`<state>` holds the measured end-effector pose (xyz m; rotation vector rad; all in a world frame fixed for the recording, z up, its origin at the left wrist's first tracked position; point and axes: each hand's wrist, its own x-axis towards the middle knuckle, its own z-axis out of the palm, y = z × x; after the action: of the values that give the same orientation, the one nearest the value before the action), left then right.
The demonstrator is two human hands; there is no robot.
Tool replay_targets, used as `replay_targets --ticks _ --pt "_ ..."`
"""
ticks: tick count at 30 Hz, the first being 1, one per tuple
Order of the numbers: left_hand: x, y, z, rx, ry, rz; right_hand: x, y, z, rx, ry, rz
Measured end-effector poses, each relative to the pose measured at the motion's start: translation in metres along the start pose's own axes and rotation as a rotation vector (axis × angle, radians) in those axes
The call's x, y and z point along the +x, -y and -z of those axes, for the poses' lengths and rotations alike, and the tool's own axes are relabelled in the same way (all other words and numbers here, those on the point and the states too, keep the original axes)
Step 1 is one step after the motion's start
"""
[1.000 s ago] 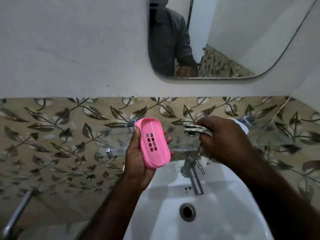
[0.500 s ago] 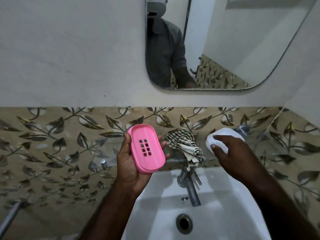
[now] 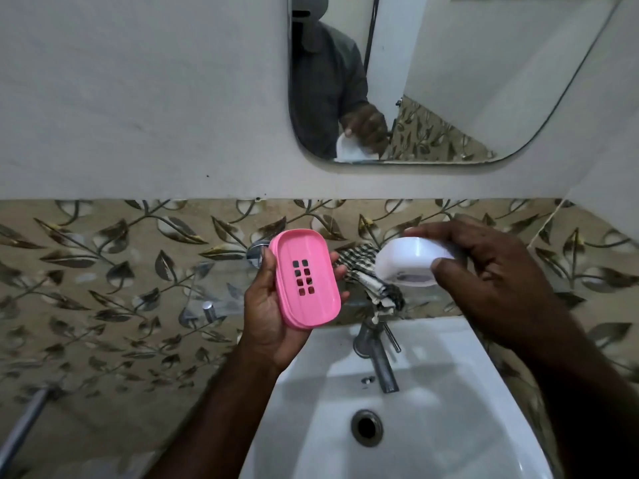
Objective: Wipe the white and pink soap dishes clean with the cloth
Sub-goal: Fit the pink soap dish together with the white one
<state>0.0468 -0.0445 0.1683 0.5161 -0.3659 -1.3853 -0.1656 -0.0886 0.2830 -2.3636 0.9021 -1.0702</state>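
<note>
Leaf-patterned tiles (image 3: 103, 271); grey wall (image 3: 138, 98); mirror (image 3: 449, 63); white basin (image 3: 449, 426)

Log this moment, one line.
left hand: holds pink soap dish | right hand: holds white soap dish | cloth: behind tap, unheld

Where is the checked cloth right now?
In the head view, the checked cloth sits in the middle, above the tap, between the pink soap dish and the white soap dish.

An oval pink plastic soap dish (image 3: 304, 278) with drain slots stands tilted in the left hand (image 3: 273, 316). The right hand (image 3: 494, 285) pinches a white oval plastic soap dish (image 3: 411, 262). A crumpled black-and-white checked cloth (image 3: 363, 271) hangs between the hands.
</note>
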Motion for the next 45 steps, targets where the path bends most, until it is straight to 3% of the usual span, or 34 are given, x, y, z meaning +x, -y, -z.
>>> replay_targets --ticks 3,6,9,11,14,16,18,22,24,29,35,41,45 --pt "-0.001 0.003 -0.003 0.015 0.049 0.003 0.01 0.026 0.005 0.327 0.118 0.002" --pt "-0.006 0.012 -0.01 0.052 0.141 -0.001 0.027 0.029 -0.011 0.503 0.256 -0.032" --pt "-0.014 0.021 -0.026 0.035 0.183 0.021 0.037 0.015 -0.045 0.609 0.171 -0.177" --pt "-0.02 0.025 -0.036 -0.025 0.16 0.037 0.035 0.007 -0.071 0.486 -0.021 -0.188" --pt "-0.023 0.025 -0.032 -0.068 0.076 0.05 0.02 0.003 -0.097 0.089 -0.255 -0.006" --pt "-0.023 0.024 -0.028 -0.012 0.023 0.039 0.012 0.002 -0.102 0.045 -0.307 0.064" --pt "-0.025 0.022 -0.028 0.064 -0.017 0.047 0.006 0.002 -0.102 0.111 -0.333 0.005" --pt "-0.03 0.022 -0.039 0.176 -0.052 -0.06 -0.007 0.011 -0.106 0.271 -0.201 -0.171" --pt "-0.033 0.024 -0.043 0.205 -0.055 -0.124 -0.013 0.014 -0.107 0.288 -0.118 -0.174" --pt "-0.035 0.022 -0.05 0.152 -0.035 -0.08 -0.006 0.014 -0.094 0.386 -0.013 -0.196" --pt "-0.039 0.02 -0.048 0.07 -0.071 -0.097 -0.014 0.021 -0.108 0.317 -0.014 -0.159" --pt "-0.039 0.016 -0.045 0.142 -0.171 -0.12 -0.006 0.018 -0.103 0.452 0.095 -0.235" --pt "-0.038 0.015 -0.052 0.064 -0.149 -0.125 -0.013 0.019 -0.121 0.321 -0.006 -0.161"
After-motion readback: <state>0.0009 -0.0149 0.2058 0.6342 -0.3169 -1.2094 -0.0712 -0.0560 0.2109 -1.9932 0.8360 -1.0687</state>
